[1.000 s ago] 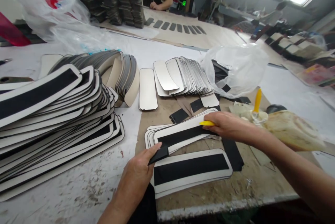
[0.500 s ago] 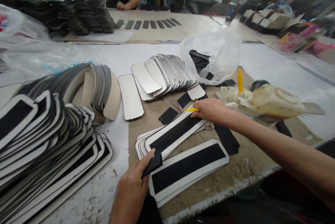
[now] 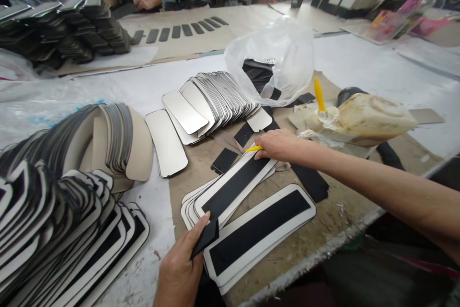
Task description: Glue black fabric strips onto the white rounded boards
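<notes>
Blk-and-wht panels (image 3: 233, 185) lie in a small fanned pile mid-scene, on the brown board (image 3: 345, 197), btwn the 2 hands. Top one slants from near L to far R: blk strip down the middle, wht border round it. L hand (image 3: 181, 264) is at the pile's near L end, clamped on a folded blk piece (image 3: 205, 239), thumb on top. R hand (image 3: 276, 145) is at the far R end, fingers closed on a yellow handle (image 3: 253, 148), tip poking out L; can't tell how hard they press the panel below. Hands well apart from each other.

2nd panel pile (image 3: 262, 230) sits just beside the 1st, on the near side. Blk scraps (image 3: 224, 160) lie far of the 1st pile; blk sheet (image 3: 311, 182) just near of the R wrist. Farther: row of wht plates (image 3: 215, 101), overlapping, w/ a single plate (image 3: 167, 144) at its L end. Plastic bag (image 3: 294, 58) w/ blk stuff inside is far R of the row. On R, yellow brush (image 3: 318, 94) stands tilted at a stained container (image 3: 377, 118). On L: big panel stack (image 3: 86, 244), curved beige pieces (image 3: 138, 149) beyond it. Far L, co-worker's hands (image 3: 140, 2) by dark stacks (image 3: 89, 29).
</notes>
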The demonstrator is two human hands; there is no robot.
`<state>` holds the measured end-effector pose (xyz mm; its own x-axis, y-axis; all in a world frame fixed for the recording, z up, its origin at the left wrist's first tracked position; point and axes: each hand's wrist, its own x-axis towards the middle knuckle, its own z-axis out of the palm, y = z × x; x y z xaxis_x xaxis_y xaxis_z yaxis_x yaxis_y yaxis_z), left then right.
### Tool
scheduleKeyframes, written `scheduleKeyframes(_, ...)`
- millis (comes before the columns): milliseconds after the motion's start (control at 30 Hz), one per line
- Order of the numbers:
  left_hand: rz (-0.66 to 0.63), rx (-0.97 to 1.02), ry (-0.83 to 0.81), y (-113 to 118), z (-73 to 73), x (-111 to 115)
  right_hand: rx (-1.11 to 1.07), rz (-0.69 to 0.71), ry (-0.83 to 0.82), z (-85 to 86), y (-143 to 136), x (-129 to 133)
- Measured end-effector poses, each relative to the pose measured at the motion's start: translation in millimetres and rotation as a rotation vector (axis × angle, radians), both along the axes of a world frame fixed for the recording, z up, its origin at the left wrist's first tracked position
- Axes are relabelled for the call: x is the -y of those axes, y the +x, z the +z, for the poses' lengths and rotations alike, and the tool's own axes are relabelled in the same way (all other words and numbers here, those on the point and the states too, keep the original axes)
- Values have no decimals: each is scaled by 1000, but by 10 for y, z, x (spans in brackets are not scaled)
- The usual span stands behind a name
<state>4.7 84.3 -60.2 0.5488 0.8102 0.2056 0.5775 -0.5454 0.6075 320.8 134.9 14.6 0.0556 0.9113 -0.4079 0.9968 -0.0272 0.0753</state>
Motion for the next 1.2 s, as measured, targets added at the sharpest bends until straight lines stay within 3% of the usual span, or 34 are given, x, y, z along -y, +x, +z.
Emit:
scheduleKeyframes(167,-47,-73,10,-31,-10,-8,47,-42,71,13,14,41)
scheduleKeyframes(433,-9,-22,138,14,-23,-10,109,-194,317,221,268,271)
scheduleKeyframes(600,1,52,156,34,-42,-9,-56,-194,341,120,330,429)
scheduleKeyframes(833,73,22,-67,43,-109,44,-138,-191,412,-77,288,542)
scheduleKeyframes(967,117,22,-250,88,-41,91,-150,-300,480,-135,288,532)
scheduleKeyframes(1200,170,103,-341,104,-34,92,-363,-463,455,-4,283,523)
